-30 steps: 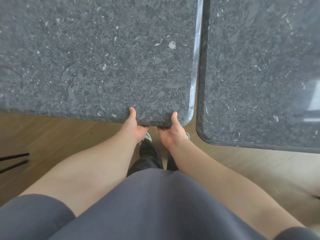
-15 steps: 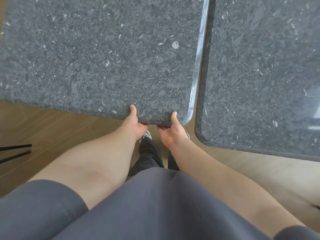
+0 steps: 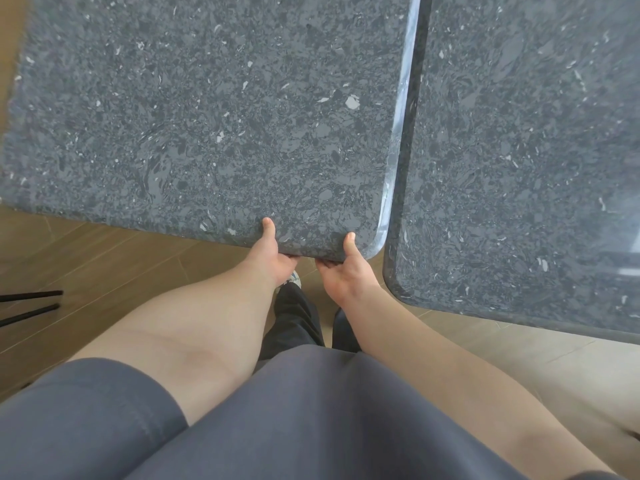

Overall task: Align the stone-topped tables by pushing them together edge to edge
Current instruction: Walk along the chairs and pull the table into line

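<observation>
Tables: left table [image 3: 207, 116] lying just beside right table [image 3: 526, 150], near edges staggered.
Left hand [image 3: 273, 252]: gripping left table's near edge.
Right hand [image 3: 346, 271]: gripping that edge too.

I saw a wood-plank floor [image 3: 114, 258], brown at left and paler at right under brighter light. Two thin black rods [image 3: 29, 304] entered from the left edge.

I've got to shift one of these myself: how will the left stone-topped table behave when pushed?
Probably heavy: the left table has a thick stone slab, and both the left hand and right hand grip its edge. It looks rigid. Its polished rounded corner might chip against the right table.
</observation>
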`<move>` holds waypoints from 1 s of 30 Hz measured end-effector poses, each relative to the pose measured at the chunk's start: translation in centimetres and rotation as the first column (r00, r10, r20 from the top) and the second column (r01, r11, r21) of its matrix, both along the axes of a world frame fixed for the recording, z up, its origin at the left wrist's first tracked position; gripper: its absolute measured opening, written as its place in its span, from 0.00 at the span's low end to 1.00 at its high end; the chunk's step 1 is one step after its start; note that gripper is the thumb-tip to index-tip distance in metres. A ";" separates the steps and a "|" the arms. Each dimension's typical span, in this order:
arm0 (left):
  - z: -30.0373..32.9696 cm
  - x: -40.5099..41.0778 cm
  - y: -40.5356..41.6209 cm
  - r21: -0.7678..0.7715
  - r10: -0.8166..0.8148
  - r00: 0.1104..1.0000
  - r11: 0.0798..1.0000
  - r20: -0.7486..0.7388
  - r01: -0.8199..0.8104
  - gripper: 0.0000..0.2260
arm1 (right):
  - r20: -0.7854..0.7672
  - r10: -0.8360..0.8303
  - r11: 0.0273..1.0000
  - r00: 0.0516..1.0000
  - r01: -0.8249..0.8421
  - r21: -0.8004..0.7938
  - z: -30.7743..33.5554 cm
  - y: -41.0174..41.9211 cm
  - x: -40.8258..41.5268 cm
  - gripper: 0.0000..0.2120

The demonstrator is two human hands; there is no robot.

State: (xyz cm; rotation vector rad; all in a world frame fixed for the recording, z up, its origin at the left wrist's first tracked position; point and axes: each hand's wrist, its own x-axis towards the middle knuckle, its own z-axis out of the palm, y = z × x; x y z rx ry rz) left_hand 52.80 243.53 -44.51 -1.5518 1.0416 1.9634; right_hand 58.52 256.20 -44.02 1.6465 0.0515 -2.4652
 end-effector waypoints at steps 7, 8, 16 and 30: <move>0.0 0.0 0.2 0.010 0.008 1.000 1.000 0.004 -0.008 0.25 | 0.016 -0.007 0.999 1.000 0.008 -0.039 0.6 0.4 0.0 0.27; -0.1 0.0 0.1 0.019 0.009 1.000 1.000 0.006 -0.009 0.26 | 0.015 -0.005 0.999 1.000 0.005 -0.041 0.6 0.4 0.0 0.26; 1.0 -0.1 -1.2 0.122 -0.008 0.999 0.992 0.033 0.004 0.23 | 0.024 0.009 1.000 1.000 -0.009 -0.003 0.4 0.1 -0.1 0.30; 3.8 0.0 -7.4 0.117 -0.329 0.941 0.940 0.075 0.319 0.11 | 0.263 0.217 0.937 0.940 -0.277 0.214 3.4 -0.9 -1.5 0.29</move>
